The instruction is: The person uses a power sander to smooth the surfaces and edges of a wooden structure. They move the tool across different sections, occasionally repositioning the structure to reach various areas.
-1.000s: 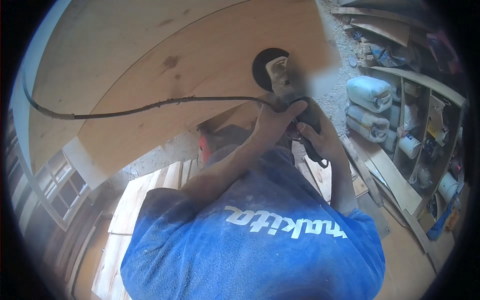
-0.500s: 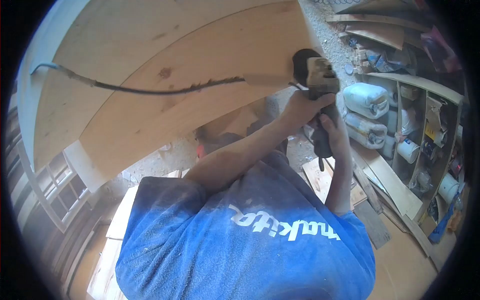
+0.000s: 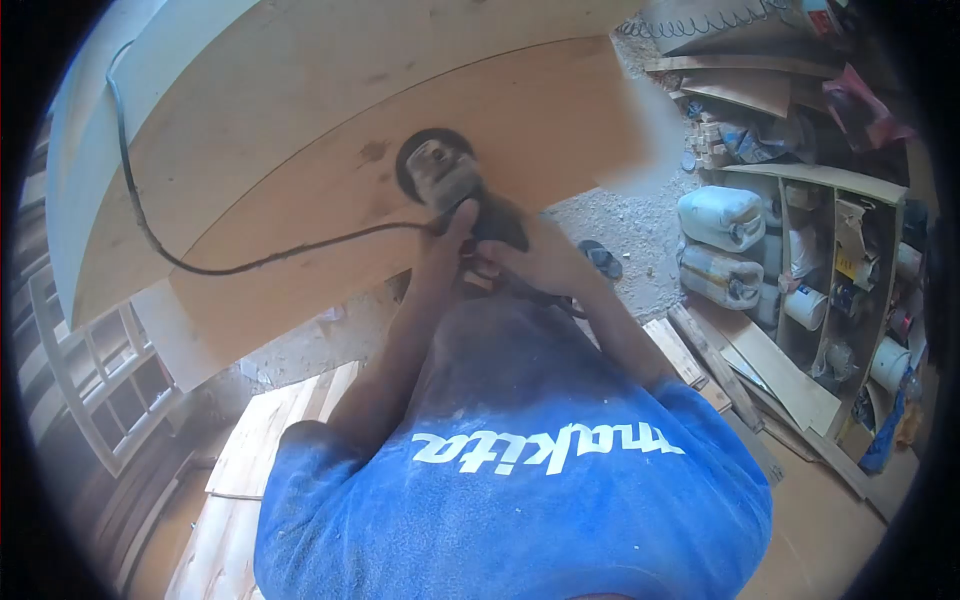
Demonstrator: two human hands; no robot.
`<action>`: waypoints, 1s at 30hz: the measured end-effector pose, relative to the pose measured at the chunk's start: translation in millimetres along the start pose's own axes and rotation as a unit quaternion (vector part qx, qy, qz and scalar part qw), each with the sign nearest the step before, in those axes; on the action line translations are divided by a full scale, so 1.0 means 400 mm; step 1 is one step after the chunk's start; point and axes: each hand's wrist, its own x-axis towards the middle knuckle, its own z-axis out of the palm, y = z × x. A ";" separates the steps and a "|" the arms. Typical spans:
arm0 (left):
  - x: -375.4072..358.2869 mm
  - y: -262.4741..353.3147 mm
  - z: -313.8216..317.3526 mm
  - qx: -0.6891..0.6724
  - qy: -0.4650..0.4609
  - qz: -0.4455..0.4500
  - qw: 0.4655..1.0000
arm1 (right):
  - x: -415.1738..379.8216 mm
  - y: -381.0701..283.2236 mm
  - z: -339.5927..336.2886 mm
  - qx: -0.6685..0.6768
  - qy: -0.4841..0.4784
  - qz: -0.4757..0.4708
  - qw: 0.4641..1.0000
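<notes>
A power sander [image 3: 446, 172] with a dark round disc lies against the large wooden panel [image 3: 290, 170], near the panel's lower edge. My left hand [image 3: 455, 232] is wrapped round the tool just behind its head, thumb up along the body. Behind it, my right hand [image 3: 525, 255] grips the rear of the body. A dark cable [image 3: 240, 270] runs left across the panel from close to my left hand and curves up at the far left.
At the right stand white jugs [image 3: 720, 218] and a wooden shelf [image 3: 845, 180] holding buckets and scraps. Boards [image 3: 770, 365] lie at the lower right, planks [image 3: 240, 470] at the lower left. A lattice frame [image 3: 110, 375] is at the left, a shoe [image 3: 600, 258] on the floor.
Both my hands and the sander have moved left, from the panel's right end to nearer its middle. The cable now hangs in a deeper curve, and the floor with the shoe has come into view.
</notes>
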 end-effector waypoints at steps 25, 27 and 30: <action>0.262 -0.169 0.389 0.103 -0.208 0.005 0.973 | -0.125 0.149 -0.270 0.222 0.218 0.129 0.942; 0.234 -0.146 0.348 0.051 -0.189 0.052 0.979 | -0.092 0.118 -0.236 0.063 0.222 0.008 0.973; 0.143 -0.040 0.384 0.186 -0.098 0.078 0.975 | -0.077 0.045 -0.267 -0.046 0.252 0.032 0.966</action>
